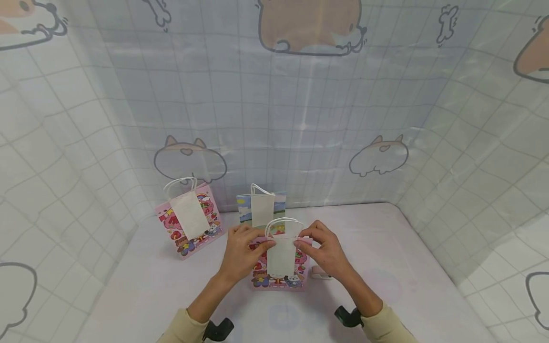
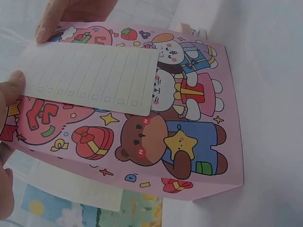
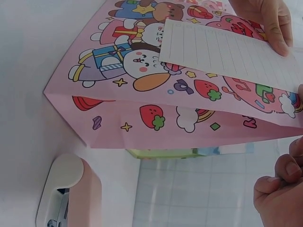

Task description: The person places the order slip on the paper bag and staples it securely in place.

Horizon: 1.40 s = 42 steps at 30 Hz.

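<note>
A pink paper gift bag (image 1: 259, 282), printed with cartoon animals, stands upright in front of me with its white handles (image 1: 284, 219) up. Against its front lies a lined white paper slip (image 1: 281, 259) with small checkboxes, plain in the left wrist view. My left hand (image 1: 241, 252) pinches the slip and the bag's top edge at the left. On the right, the thumb and fingers of my right hand (image 1: 325, 250) pinch the same edge. Beside the bag's lower right corner lies a pink and white stapler (image 3: 78, 196), near my right hand.
At the left stands a second pink gift bag (image 1: 176, 233) bearing a white slip (image 1: 190, 215). Behind the held bag is a blue and green bag (image 1: 279, 202), also with a slip. A grid-patterned curtain (image 1: 283, 119) surrounds the white table (image 1: 369, 238).
</note>
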{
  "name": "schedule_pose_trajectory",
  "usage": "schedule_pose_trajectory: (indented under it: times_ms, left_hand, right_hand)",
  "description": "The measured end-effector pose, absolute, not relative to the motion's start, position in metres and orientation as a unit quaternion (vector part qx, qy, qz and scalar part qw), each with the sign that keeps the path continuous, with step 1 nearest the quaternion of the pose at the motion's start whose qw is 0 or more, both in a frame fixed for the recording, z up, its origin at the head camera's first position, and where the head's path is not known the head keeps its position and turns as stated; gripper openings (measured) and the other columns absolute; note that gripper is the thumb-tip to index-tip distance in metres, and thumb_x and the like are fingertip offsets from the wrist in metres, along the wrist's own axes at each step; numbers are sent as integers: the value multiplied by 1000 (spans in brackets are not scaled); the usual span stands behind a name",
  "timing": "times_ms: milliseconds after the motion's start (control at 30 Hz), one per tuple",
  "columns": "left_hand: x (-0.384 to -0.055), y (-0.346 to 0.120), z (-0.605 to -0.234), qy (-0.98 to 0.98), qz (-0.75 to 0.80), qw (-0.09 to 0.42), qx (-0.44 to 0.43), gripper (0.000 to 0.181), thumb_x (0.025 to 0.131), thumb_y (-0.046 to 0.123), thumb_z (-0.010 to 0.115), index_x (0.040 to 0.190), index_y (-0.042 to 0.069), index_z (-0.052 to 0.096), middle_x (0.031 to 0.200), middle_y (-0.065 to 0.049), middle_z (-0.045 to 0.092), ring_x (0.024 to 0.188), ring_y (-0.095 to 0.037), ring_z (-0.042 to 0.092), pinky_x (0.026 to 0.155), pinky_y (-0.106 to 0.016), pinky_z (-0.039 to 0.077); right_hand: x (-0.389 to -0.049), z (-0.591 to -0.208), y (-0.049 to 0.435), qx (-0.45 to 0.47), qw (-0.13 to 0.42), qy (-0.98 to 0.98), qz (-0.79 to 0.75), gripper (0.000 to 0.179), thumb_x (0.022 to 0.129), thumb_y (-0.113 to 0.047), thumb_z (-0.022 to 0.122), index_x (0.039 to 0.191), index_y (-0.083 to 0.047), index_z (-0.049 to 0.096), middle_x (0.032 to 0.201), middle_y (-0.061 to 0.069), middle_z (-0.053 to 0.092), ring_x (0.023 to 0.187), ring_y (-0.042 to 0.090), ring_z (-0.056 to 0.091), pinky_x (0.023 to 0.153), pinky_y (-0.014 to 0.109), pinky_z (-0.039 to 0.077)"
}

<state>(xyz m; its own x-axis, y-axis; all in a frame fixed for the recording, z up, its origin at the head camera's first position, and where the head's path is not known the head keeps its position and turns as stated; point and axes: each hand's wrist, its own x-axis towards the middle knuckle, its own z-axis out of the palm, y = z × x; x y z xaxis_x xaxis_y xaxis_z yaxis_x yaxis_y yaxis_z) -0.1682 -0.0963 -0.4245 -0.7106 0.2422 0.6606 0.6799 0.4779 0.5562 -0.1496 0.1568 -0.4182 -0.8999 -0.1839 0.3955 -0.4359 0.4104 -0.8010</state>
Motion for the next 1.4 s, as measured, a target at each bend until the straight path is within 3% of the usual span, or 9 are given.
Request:
schedule_pose_trajectory:
  times_ms: [300,433,600,667,800,1000,1233,1400]
  left_hand:
    - [-168,-97,-425,-820,-433,253,-277,20,78,26,87,94,18,78,80,15,69,84,-7,50,91,-43,29]
    - [-168,-97,-425,-818,-437,251,-278,20,78,26,87,94,18,78,79,16,69,84,-7,49,90,-43,28]
    - [-169,-97,-425,-821,-439,245,-272,21,78,27,87,95,18,78,78,16,67,84,-7,49,90,-43,28]
    - [-169,-97,-425,-823,-439,242,-268,22,78,27,87,96,18,78,79,16,67,85,-7,49,91,-43,28]
    - [-169,-97,-425,-821,-444,238,-270,22,79,26,87,98,17,79,79,16,67,86,-7,49,92,-44,28]
    - [-169,-97,-425,-818,-448,237,-273,21,79,25,87,98,17,79,81,16,69,85,-7,49,93,-45,28]
    - [-169,-97,-426,-812,-446,247,-285,20,79,24,87,97,19,78,79,16,68,83,-8,48,90,-44,28]
    - [-168,-98,-425,-810,-449,247,-286,20,79,24,87,96,19,78,78,18,66,83,-7,48,90,-44,27]
  right_hand:
    - [-149,-420,168,183,96,-838,505,17,90,-39,76,105,-34,72,95,-11,58,104,13,56,94,48,49]
    - [-148,-423,177,172,88,-848,493,24,89,-39,77,110,-31,71,97,-7,58,100,17,53,88,44,48]
    - [-145,-426,189,152,73,-854,492,26,88,-43,78,110,-34,69,96,-6,56,99,24,52,94,47,49]
    - [-145,-429,196,149,70,-858,486,27,88,-43,78,111,-32,69,95,-6,55,96,24,52,91,41,49]
    - [-145,-439,209,150,59,-875,456,27,89,-43,77,112,-33,68,93,-3,54,86,19,48,71,30,42]
    - [-151,-459,225,148,2,-897,417,28,92,-43,73,114,-27,69,99,2,60,88,28,51,66,28,40]
    - [-158,-480,242,146,-78,-914,371,31,95,-36,69,117,-15,67,105,-4,61,87,16,51,68,26,46]
    - [-163,-488,249,143,-110,-912,369,30,95,-34,70,117,-13,68,104,-3,61,89,17,52,71,28,47]
